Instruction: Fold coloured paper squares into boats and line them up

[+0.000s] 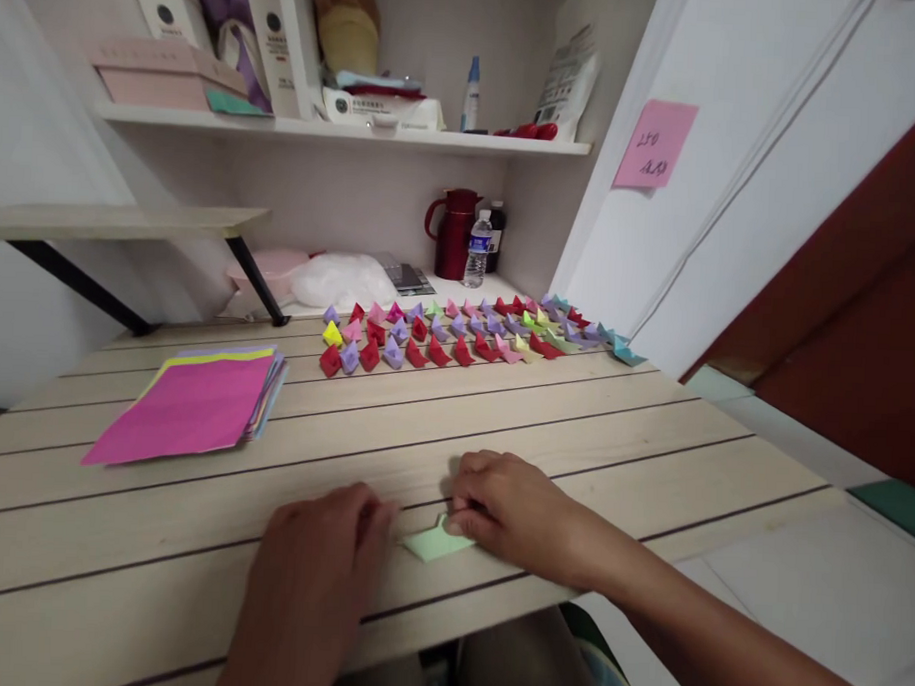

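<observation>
- Head-camera view found us at a pale slatted wooden table (650, 430), both hands pressed on a small light green folded paper (434, 542) near the front edge.
- Our left hand (322, 558) lay palm down over the paper's left end, fingers loosely curled and hiding that part; whether they gripped it, we could not tell.
- Our right hand (508, 510) pinched the paper's upper right corner with bent fingertips.
- Rows of small folded paper boats (465, 333) in red, purple, pink, yellow and green stood well apart at the table's far side.
- A stack of coloured paper sheets (192, 404), pink on top, lay to the left.
- A red jug (453, 233) and water bottle (477, 249) stood on the counter behind.
</observation>
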The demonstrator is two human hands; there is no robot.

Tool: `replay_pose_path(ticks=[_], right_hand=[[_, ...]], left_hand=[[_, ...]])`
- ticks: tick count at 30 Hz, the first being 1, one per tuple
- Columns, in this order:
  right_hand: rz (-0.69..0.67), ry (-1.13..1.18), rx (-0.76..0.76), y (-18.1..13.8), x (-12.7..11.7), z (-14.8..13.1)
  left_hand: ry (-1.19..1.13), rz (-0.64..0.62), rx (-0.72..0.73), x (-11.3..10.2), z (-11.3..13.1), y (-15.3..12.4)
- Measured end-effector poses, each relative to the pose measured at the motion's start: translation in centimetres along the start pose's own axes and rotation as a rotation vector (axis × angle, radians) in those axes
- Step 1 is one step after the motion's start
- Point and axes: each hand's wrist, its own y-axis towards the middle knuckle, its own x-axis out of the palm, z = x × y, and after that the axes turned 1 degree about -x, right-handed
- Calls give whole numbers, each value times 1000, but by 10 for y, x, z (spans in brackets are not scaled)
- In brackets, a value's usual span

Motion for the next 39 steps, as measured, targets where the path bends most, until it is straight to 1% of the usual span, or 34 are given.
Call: replay_pose_path(ticks=[1,2,3,4,5,8,11,14,17,20,22,25,27,29,31,34,36,39], right_hand=[[-2,-15,0,-1,1,0],[-4,-27,-2,-1,1,0],[-5,-36,-4,-1,1,0],[-5,-43,-7,-1,1,1],[-5,-48,-12,-1,1,1],[-4,-56,-29,-1,1,2],[-9,-59,-37,-1,1,3],[3,-69,-59,-1,2,5],[24,-74,-76,-2,3,4],[48,-100,-44,-7,5,2],[121,-174,7,-14,7,1],[339,-356,57,-32,13,3],[479,-446,37,-47,18,3],[552,-461,-56,-60,25,0],[553,-424,-200,-69,35,-5],[418,-391,-377,-74,53,-12],[364,-403,-393,-74,64,-13],[342,-421,-345,-75,75,-10]], left_hand=[[117,189,3,3,-5,-6],[237,384,41,7,-8,-14],[317,500,117,14,-11,-22],[363,568,191,22,-12,-30],[388,606,266,29,-13,-37],[438,600,462,47,-12,-53],[508,498,572,52,-13,-56],[581,413,608,51,-14,-53],[590,377,588,52,-15,-50],[567,345,598,53,-19,-49],[558,324,629,51,-21,-48],[554,307,649,49,-23,-46],[556,307,643,48,-22,-45],[562,313,652,48,-22,-45],[575,320,659,49,-23,-44],[591,324,659,50,-25,-45],[591,320,656,51,-25,-46],[562,314,599,55,-23,-48]])
